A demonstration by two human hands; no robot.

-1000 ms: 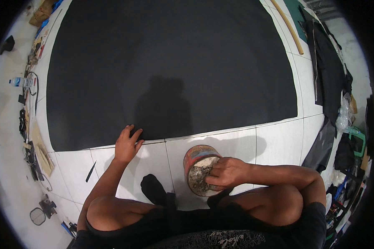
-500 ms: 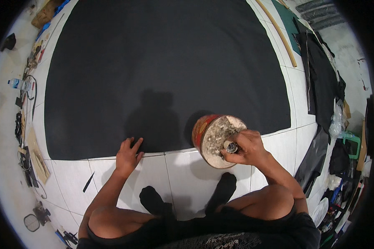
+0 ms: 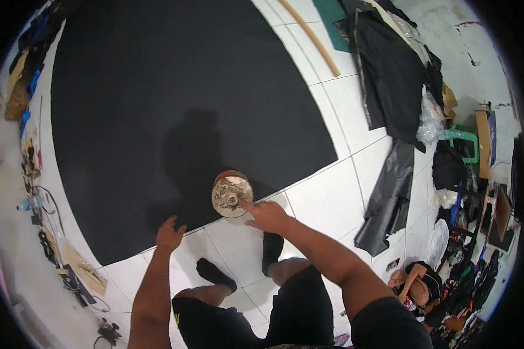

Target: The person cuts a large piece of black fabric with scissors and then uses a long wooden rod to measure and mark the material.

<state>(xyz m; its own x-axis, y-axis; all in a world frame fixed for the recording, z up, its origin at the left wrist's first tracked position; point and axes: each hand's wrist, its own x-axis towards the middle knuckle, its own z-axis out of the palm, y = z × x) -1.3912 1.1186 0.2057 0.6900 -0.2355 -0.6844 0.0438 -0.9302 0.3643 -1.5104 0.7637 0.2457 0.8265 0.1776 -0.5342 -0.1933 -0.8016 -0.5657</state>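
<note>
Tub: round red tub (image 3: 232,195) caked with pale paste, on the black floor sheet's (image 3: 157,104) near edge.
Right hand (image 3: 268,216): open, fingertip touching tub rim.
Left hand (image 3: 169,234): open, flat at sheet edge.

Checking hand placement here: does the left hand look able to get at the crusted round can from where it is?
Probably yes. The left hand lies at the black sheet's edge, with only bare sheet between it and the crusted round can. The right hand comes in from the other side, fingers at the can's rim.

Matt black sheet (image 3: 157,104), glossy floor tiles (image 3: 332,198).
</note>
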